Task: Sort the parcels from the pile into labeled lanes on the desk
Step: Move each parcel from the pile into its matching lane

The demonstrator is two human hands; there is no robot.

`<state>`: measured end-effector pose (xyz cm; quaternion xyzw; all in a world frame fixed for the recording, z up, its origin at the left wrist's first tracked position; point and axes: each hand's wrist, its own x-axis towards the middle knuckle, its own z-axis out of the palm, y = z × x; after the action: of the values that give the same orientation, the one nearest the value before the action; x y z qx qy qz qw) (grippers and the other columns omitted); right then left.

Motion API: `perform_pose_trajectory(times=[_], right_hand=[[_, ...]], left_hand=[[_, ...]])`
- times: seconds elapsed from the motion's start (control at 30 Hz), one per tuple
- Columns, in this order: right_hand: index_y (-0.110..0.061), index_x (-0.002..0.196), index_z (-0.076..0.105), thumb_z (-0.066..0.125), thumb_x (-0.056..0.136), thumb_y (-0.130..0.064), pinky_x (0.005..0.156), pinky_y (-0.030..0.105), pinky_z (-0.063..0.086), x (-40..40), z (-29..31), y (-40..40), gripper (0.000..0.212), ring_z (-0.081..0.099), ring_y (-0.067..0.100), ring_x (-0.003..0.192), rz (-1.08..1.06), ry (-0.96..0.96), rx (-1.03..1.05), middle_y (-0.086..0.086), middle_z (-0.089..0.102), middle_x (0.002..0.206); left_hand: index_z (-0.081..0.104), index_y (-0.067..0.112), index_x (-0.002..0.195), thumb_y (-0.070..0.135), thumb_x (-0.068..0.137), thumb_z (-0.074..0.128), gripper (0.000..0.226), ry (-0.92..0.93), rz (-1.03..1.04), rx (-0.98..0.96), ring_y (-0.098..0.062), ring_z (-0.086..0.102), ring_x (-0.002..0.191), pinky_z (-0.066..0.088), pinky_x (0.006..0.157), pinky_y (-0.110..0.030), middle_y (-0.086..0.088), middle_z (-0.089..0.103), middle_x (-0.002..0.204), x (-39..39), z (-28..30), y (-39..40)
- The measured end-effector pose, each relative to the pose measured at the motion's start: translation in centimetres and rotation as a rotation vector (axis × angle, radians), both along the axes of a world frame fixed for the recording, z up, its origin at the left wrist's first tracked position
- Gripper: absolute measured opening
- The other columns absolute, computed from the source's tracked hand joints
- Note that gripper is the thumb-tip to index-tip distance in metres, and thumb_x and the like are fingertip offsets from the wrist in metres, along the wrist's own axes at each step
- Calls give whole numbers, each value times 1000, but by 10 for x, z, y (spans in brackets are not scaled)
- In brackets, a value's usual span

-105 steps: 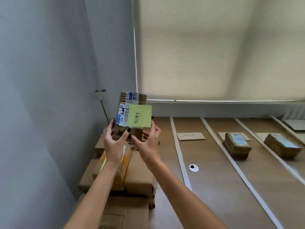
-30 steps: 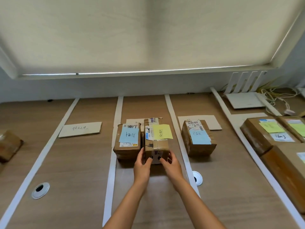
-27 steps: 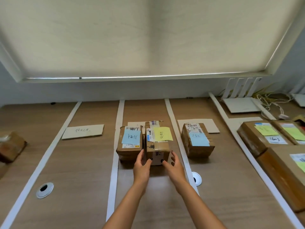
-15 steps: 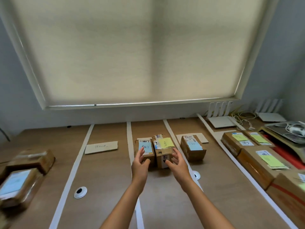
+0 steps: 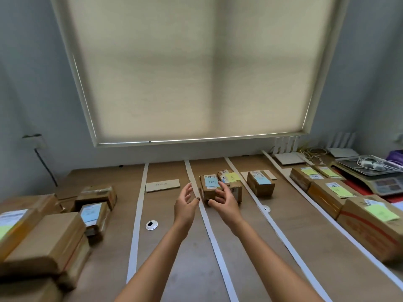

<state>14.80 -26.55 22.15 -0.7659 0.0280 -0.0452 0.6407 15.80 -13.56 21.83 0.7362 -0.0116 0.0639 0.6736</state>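
A small cardboard parcel with a yellow note (image 5: 232,184) stands in the middle lane beside a parcel with a blue note (image 5: 210,185). My left hand (image 5: 186,203) hovers over the white tape strip (image 5: 208,225), fingers relaxed and holding nothing. My right hand (image 5: 223,200) is in front of the two parcels, fingers loosely spread, off the cardboard. The pile of brown parcels (image 5: 43,232) fills the desk's left end. A cardboard lane label (image 5: 162,185) lies in the lane left of my hands.
Another blue-note parcel (image 5: 260,186) sits one lane right. Larger boxes with yellow-green notes (image 5: 331,192) line the far right lane, by a scale (image 5: 375,179) with cables. A cable grommet (image 5: 151,224) is set in the desk. A blind covers the window behind.
Both hands have let go of the yellow-note parcel in the middle lane and drawn back leftward. My view has swung left and the pile has come into sight.
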Motion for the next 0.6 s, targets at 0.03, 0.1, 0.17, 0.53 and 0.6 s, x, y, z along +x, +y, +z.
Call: perform_pose_trajectory(times=[0.03, 0.1, 0.17, 0.53, 0.6], right_hand=[[-25, 146, 23, 66, 85, -14, 104, 39, 42, -4, 2, 7, 75, 42, 26, 130, 21, -1, -2, 10, 39, 144], [-25, 147, 23, 67, 84, -16, 105, 41, 41, -11, 6, 20, 77, 41, 27, 130, 59, -3, -11, 11, 38, 144], [-26, 146, 23, 68, 84, -18, 103, 40, 42, -18, 9, 32, 78, 43, 26, 128, 88, -4, -24, 11, 39, 143], [-21, 145, 27, 68, 83, -13, 91, 29, 46, -44, 10, 122, 75, 50, 23, 119, 168, -22, 2, 10, 45, 136], [-21, 145, 27, 68, 83, -13, 89, 29, 46, -46, 9, 150, 74, 50, 23, 118, 192, -18, -1, 10, 45, 135]], left_hand=[[38, 20, 140, 4, 91, 50, 53, 0, 15, 0, -18, 42, 129, 38, 95, -26, -5, 46, 140, -6, 2, 7], [39, 20, 140, 3, 92, 49, 52, 1, 40, 3, -18, 43, 127, 37, 95, -27, -5, 47, 139, -16, 7, 20], [39, 19, 140, 3, 92, 48, 51, 0, 55, 14, -17, 44, 126, 38, 97, -28, -4, 48, 138, -24, 11, 32], [44, 16, 137, 0, 90, 49, 50, -2, 141, -1, -18, 49, 120, 40, 98, -29, -9, 51, 133, -67, 11, 128], [44, 16, 137, 1, 90, 50, 50, -7, 153, 24, -15, 49, 117, 40, 97, -27, -8, 52, 133, -73, 9, 154]])
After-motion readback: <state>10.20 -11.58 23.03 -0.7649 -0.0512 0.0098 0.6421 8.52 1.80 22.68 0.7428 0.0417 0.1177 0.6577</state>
